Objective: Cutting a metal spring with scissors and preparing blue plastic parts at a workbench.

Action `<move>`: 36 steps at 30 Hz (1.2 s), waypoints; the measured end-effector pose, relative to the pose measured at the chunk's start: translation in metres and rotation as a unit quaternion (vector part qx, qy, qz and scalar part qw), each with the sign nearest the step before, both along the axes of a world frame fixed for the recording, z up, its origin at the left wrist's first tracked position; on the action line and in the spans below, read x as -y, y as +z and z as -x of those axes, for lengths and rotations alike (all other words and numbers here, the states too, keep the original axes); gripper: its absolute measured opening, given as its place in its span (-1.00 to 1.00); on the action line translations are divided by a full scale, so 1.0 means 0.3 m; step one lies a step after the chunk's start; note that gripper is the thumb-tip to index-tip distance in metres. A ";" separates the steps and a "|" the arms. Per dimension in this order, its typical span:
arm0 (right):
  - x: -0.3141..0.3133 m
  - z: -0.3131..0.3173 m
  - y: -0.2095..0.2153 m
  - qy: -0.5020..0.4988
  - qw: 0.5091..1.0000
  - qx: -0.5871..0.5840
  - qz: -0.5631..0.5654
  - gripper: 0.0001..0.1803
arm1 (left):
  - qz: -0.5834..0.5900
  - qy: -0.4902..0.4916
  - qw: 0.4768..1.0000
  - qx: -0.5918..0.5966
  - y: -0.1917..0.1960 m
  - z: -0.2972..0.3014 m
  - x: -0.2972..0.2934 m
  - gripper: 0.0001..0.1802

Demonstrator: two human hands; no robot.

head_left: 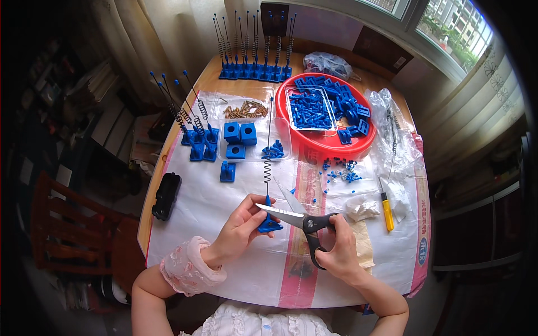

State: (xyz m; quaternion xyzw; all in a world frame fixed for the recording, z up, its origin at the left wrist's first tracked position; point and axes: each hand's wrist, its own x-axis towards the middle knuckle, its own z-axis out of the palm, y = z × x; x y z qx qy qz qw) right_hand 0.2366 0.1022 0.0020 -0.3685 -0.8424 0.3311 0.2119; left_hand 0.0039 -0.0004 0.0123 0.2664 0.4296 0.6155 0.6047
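My left hand (240, 228) pinches a blue plastic stand (270, 225). A thin dark wire rises upright from the stand, coiled into a spring (268, 171) partway up and tipped with a small blue bead. In my right hand (343, 253) is a pair of black-handled scissors (309, 224), fingers and thumb in the handle loops. Its blades are spread apart and point left. The lower blade crosses the neck of the stand beside my left fingertips; whether it touches is unclear. A single blue piece (227, 172) lies beyond my left hand.
Finished-looking spring stands (255, 71) line the far edge; several more (202, 144) stand left. Clear trays hold screws (246, 110) and blue cubes (240, 133). A red basin (347, 148) carries blue parts. Small beads (347, 172), a yellow-handled screwdriver (387, 211) and a black case (167, 196) lie around.
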 end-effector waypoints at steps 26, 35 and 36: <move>0.003 0.002 0.007 0.007 1.000 -0.002 -0.007 -0.46 | -0.073 0.003 0.997 -0.015 -0.042 -0.005 0.005 -0.77; 0.007 0.000 -0.003 0.011 1.000 -0.018 0.001 -0.45 | -0.113 0.010 0.994 0.004 -0.067 -0.010 -0.002 -0.74; 0.007 0.001 -0.003 0.010 1.000 -0.019 0.000 -0.45 | -0.121 0.013 0.993 0.010 -0.070 -0.010 -0.004 -0.75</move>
